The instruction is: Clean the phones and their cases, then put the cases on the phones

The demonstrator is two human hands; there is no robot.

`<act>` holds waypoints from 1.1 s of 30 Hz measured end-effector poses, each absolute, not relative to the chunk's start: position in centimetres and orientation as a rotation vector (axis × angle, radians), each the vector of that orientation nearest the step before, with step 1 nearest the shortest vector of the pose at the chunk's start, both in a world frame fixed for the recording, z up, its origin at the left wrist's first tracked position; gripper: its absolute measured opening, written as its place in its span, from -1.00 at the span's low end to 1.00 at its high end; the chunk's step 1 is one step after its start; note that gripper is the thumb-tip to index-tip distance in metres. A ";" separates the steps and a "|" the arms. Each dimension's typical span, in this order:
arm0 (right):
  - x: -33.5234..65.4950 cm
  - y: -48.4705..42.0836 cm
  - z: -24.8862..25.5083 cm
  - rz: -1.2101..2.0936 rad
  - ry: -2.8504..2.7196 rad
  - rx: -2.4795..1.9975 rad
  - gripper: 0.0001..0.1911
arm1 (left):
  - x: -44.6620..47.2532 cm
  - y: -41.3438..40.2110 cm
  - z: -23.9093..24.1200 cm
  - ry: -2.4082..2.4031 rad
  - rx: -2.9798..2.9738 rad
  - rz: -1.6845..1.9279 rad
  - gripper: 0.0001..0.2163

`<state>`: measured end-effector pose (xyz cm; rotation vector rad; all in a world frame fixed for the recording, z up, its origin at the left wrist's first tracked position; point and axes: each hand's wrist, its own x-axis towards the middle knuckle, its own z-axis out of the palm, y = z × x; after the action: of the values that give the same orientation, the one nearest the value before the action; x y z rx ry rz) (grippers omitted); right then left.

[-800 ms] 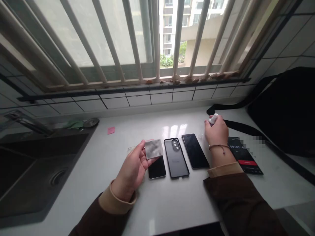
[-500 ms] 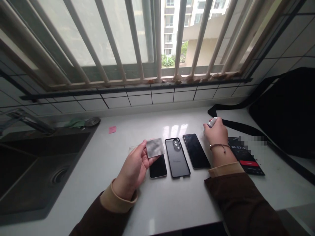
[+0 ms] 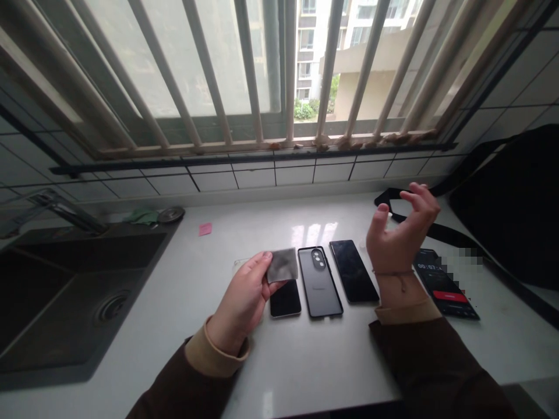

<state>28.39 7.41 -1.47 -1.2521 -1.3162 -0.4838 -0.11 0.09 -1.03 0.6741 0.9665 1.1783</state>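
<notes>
Head view: right hand [image 3: 399,241] has left the bottle, lifted empty and spread; left hand [image 3: 242,302] pinches the cloth [image 3: 283,265].

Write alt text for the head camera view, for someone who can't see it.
A left hand pinches a small grey square cloth over a black phone on a white countertop, beside a black phone case and a second black phone; the right hand hovers open, holding nothing. A dark sink lies left, a black bag right.
</notes>
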 end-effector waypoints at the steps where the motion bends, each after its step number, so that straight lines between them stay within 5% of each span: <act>1: 27.1 6.8 -1.1 -0.452 -1.383 -1.161 -0.64 | -0.1 0.1 -1.1 0.962 0.691 1.179 -0.80; 4: 22.8 4.9 -0.7 -0.126 -1.652 -0.950 -0.71 | -0.1 0.1 -1.2 0.959 0.751 1.201 -0.75; 15: 17.7 3.2 -2.8 1.229 -1.766 -0.902 -0.41 | -0.2 -0.4 -1.0 0.989 0.882 1.284 -0.67; 27: 17.0 3.5 -3.4 1.614 -1.152 -0.760 -0.60 | -0.5 0.2 -1.3 1.165 1.026 1.212 -0.60; 33: 17.3 4.1 -2.8 1.651 -0.857 -0.880 -0.64 | -2.4 0.9 -0.8 1.843 1.834 1.093 -0.75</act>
<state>17.34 4.12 -2.79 -0.8795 -0.8566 1.6514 -2.43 0.89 -0.83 1.8344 1.8429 1.0934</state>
